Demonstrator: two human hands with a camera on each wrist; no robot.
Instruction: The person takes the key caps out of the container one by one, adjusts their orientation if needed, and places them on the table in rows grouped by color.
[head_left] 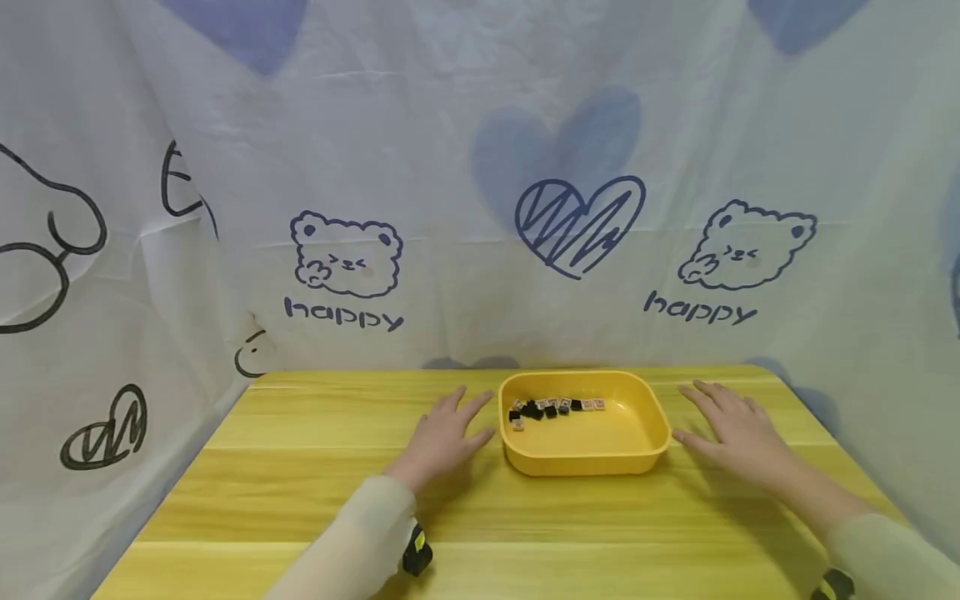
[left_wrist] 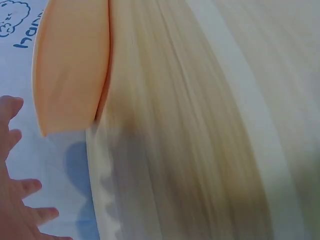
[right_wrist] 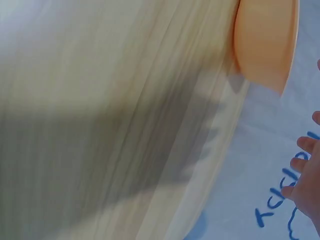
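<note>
Two hands flank the yellow tray (head_left: 585, 465) on the wood-grained table (head_left: 300, 483), and we take the tray as our landmark. The left hand (head_left: 442, 437) hovers just beside its left end, the right hand (head_left: 738, 433) just beside its right end; on both, the fingers are spread and pinch nothing. Inside the tray, small black and pale pieces (head_left: 551, 411) lie loose, mostly in its left half. If we handle the tray from here, we would judge it best to meet both ends together, thumbs nearer us and fingers beyond, with even, light pressure. We would hold it level, since a tilt could send the pieces sliding. As for what we can't make out, the pieces crowd and overlap at the tray's left, so we cannot count them or read the marks on the pale ones. Both wrist views show only the tray's outer wall, cut off at the top edge, and cut off part of each hand; the tray's underside is hidden.
</note>
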